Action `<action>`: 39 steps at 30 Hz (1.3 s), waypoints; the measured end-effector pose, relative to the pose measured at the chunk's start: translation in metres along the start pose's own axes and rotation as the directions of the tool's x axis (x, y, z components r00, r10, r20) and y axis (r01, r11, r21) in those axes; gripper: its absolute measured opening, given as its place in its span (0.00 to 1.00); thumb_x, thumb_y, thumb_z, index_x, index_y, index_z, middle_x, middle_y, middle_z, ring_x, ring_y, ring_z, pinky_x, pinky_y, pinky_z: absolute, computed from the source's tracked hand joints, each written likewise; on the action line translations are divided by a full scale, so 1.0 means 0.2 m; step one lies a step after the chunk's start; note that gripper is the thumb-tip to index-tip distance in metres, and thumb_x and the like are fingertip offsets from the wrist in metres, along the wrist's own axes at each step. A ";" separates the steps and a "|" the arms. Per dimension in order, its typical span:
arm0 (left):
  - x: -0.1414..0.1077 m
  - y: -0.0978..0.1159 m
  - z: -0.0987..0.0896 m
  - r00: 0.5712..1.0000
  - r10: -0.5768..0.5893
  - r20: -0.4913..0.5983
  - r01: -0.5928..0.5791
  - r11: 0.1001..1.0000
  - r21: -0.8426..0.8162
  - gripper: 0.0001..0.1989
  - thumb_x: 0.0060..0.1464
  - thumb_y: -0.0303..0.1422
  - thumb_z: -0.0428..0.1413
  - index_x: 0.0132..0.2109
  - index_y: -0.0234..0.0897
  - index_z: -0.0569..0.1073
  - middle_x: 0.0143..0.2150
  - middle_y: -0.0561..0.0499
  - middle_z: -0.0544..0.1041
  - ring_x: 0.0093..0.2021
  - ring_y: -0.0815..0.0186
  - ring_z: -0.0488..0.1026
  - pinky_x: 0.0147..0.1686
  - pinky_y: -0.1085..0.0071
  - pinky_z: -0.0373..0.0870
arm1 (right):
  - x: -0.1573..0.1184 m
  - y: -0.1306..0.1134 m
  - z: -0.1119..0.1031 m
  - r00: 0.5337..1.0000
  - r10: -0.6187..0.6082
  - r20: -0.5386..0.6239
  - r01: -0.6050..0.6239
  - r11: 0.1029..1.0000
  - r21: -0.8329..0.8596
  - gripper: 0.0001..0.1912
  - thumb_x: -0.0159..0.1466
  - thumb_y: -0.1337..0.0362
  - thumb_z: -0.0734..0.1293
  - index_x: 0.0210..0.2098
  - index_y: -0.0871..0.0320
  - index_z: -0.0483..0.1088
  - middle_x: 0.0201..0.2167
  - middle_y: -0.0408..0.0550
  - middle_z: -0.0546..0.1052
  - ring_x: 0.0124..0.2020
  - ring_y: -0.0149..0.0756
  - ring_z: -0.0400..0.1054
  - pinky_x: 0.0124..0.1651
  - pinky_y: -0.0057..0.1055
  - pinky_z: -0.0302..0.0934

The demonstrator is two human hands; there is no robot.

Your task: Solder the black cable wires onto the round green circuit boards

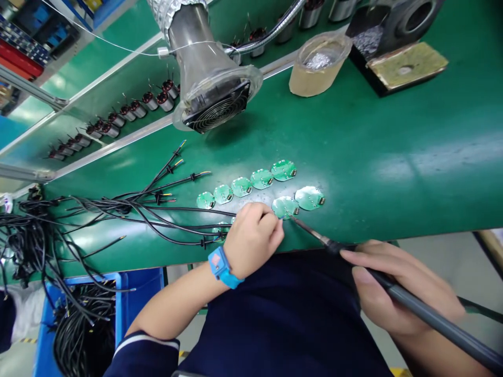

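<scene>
My right hand (401, 285) is closed around a dark soldering iron (334, 246), whose tip touches or nearly touches the lower edge of a green circuit board (285, 207). Just left of that board is my left hand (257, 233), its fingers curled together with the fingertips hidden; a black cable (188, 210) runs beneath it. A blue band (223, 267) circles the left wrist. Another board (310, 198) lies to the right, and several more form a row behind, one of them a green board (283, 170). Other boards are partly covered by my left hand.
Black cables (118, 204) spread over the left of the green table (377, 157). A fume extractor (214, 78) hangs above the back edge. Behind stand a tape-walled cup (318, 68), a yellow sponge (408, 65) and motors on a shelf. A blue bin (141, 293) sits below left.
</scene>
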State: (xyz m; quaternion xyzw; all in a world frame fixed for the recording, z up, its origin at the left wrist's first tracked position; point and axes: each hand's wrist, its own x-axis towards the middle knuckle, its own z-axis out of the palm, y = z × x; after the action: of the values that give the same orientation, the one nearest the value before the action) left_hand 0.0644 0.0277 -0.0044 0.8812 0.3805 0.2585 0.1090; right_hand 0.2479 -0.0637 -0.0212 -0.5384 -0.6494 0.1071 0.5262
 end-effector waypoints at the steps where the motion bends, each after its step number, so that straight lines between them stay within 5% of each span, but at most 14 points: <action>1: 0.00 0.01 0.02 1.000 0.000 0.001 0.000 1.000 0.005 0.06 0.56 0.27 0.52 0.30 0.33 0.68 0.32 0.46 0.71 0.35 0.66 0.68 0.36 0.69 0.69 | 0.00 0.00 0.00 1.000 0.001 -0.004 -0.001 1.000 0.000 0.11 0.56 0.74 0.63 0.37 0.57 0.70 0.25 0.45 0.69 0.25 0.32 0.66 0.26 0.32 0.61; 15: 0.03 0.01 0.05 0.990 -0.041 0.137 0.046 0.998 -0.033 0.08 0.59 0.29 0.48 0.31 0.33 0.67 0.34 0.46 0.72 0.37 0.64 0.69 0.38 0.66 0.71 | -0.03 0.02 0.00 1.000 -0.008 0.022 0.008 1.000 0.004 0.18 0.56 0.75 0.63 0.44 0.56 0.70 0.28 0.46 0.71 0.26 0.34 0.65 0.27 0.34 0.61; 39: 0.04 0.02 0.06 0.989 -0.082 0.120 0.085 0.996 -0.021 0.07 0.57 0.28 0.49 0.30 0.33 0.67 0.33 0.45 0.71 0.37 0.64 0.69 0.38 0.66 0.71 | 0.00 0.00 0.00 0.999 -0.043 0.024 0.044 0.997 -0.057 0.17 0.56 0.74 0.62 0.44 0.56 0.70 0.26 0.46 0.70 0.25 0.35 0.66 0.26 0.33 0.63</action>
State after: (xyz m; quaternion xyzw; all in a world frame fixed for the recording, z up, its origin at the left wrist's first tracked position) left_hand 0.0770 0.0308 -0.0096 0.8769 0.4064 0.2054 0.1537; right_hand 0.2478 -0.0647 -0.0209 -0.5378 -0.6697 0.0830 0.5054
